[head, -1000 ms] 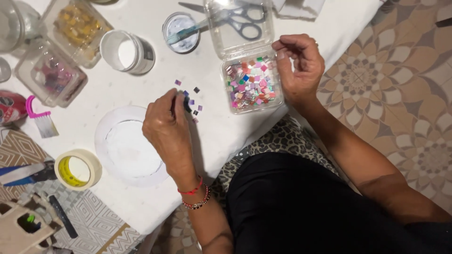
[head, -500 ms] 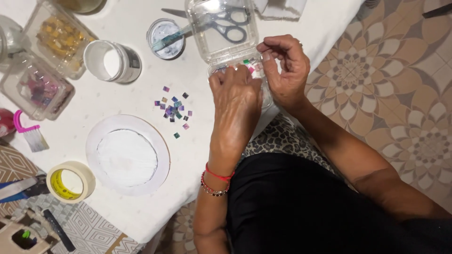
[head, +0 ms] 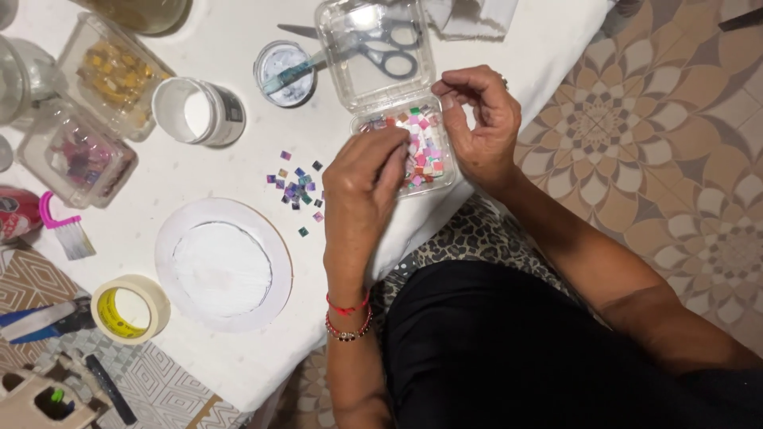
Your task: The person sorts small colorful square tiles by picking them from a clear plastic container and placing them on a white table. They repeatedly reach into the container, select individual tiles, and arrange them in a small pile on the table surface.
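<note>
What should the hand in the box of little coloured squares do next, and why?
Probably pinch one square and lift it out. The left hand has its fingertips down among the tiles in the open clear box, while the right hand is at the box's far edge. A small pile of tiles already lies on the white table beside the white disc.

Hands: two (head: 362, 179) (head: 477, 119)
Scissors: one (head: 381, 49)
Tape rolls: one (head: 129, 308)
Clear plastic boxes: three (head: 401, 147) (head: 111, 73) (head: 75, 155)
White discs: one (head: 224, 264)
</note>
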